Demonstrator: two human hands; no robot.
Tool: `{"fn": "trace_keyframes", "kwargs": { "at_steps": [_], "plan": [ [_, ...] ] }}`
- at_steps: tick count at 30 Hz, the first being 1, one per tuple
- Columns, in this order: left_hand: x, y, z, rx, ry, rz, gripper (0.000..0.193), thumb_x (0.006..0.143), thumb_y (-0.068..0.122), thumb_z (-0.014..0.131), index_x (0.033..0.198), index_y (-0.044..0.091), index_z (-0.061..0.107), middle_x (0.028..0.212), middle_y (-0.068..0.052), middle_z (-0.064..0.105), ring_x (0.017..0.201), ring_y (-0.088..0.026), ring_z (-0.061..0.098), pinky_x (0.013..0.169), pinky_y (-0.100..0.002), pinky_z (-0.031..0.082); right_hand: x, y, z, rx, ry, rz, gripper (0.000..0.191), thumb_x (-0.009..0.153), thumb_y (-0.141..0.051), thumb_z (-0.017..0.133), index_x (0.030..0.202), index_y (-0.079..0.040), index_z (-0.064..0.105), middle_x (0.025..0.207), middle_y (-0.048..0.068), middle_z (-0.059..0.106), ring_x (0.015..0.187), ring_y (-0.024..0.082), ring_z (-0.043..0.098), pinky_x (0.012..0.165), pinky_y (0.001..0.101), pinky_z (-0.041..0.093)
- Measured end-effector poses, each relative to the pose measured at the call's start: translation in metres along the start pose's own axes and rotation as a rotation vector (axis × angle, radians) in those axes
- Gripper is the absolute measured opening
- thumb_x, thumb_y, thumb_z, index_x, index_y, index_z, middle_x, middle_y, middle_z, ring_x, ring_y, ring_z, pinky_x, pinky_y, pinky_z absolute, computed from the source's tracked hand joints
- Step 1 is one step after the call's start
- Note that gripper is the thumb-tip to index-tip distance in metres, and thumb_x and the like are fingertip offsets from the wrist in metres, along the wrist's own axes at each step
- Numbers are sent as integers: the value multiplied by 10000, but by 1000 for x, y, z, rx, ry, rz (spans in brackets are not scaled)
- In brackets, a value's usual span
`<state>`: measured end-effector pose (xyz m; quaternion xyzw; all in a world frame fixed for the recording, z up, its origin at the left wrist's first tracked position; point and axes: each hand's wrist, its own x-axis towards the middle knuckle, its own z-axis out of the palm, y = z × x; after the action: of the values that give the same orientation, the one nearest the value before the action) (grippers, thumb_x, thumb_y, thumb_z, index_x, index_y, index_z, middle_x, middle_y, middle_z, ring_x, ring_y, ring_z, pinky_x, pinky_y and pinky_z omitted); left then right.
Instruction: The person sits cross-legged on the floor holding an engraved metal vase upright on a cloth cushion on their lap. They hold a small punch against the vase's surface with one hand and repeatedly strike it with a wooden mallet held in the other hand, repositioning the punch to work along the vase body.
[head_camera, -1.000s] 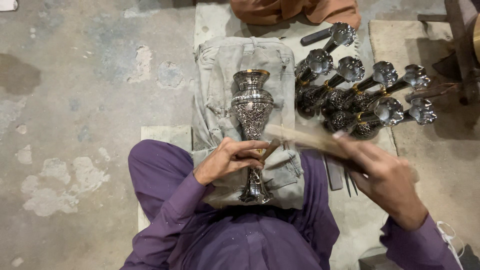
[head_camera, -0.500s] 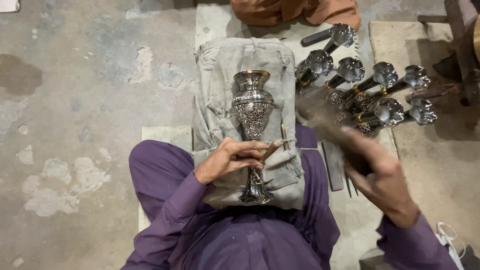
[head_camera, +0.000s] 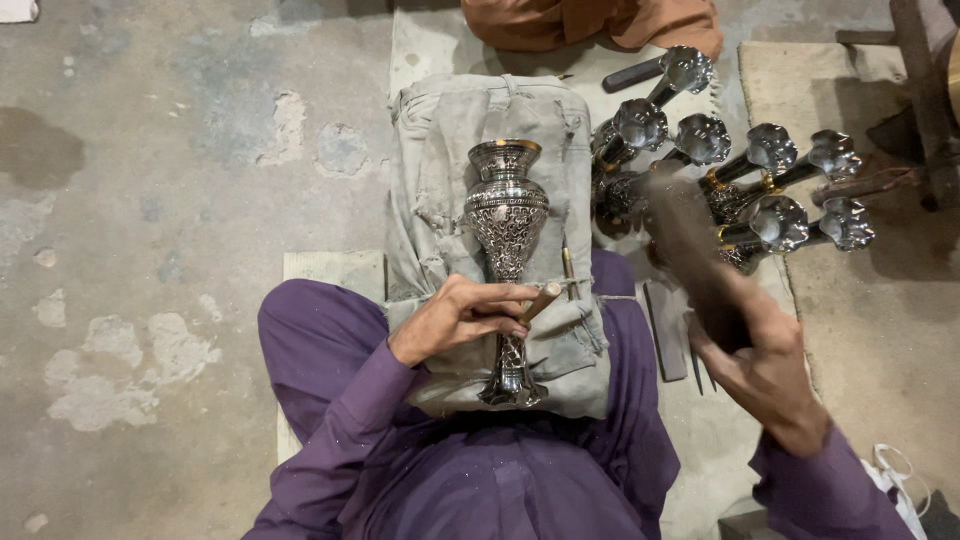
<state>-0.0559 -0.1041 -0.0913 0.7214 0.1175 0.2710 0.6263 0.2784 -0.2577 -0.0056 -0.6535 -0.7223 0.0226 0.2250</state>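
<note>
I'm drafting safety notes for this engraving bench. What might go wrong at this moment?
The right hand swings a blurred mallet toward the chisel pinched in the left hand, so a miss may strike the fingers. The vase lies loose on folded cloth and may roll.

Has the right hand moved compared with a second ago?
Yes. The right hand with its blurred wooden mallet has swung away from the metal vase, toward the row of finished vases.

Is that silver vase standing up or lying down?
Lying down. The silver vase rests on its side along the folded grey cloth, mouth pointing away, with the left hand steadying its stem.
</note>
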Motion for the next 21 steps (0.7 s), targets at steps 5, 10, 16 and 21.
{"fn": "trace_keyframes", "kwargs": {
  "at_steps": [5,10,16,21],
  "plan": [
    [1,-2,0,32,-3,10,508,929,-35,703,1419,55,602,1036,-137,806,959,-181,800,889,-300,634,1,0,-2,-279,42,-20,534,931,-193,778,1441,-215,624,1055,94,775,720,155,681,598,304,555],
    [2,0,0,43,4,41,523,921,-22,715,1424,63,600,1044,-135,805,955,-180,796,886,-301,637,0,-1,-4,-219,-15,-81,496,925,-188,736,1410,-197,631,1092,95,746,812,189,695,665,339,574],
    [2,1,0,38,4,42,526,919,-28,718,1423,62,602,1043,-125,805,958,-183,801,883,-309,635,-5,11,-4,-78,-4,-72,377,929,-160,729,1298,-196,658,1128,65,760,779,144,711,594,281,575],
    [2,0,-1,38,-3,73,531,913,-30,720,1424,58,602,1069,-129,800,966,-187,797,893,-315,637,-13,10,1,-209,44,34,481,936,-138,764,1402,-192,658,994,51,757,672,132,670,580,297,548]
  ]
}}
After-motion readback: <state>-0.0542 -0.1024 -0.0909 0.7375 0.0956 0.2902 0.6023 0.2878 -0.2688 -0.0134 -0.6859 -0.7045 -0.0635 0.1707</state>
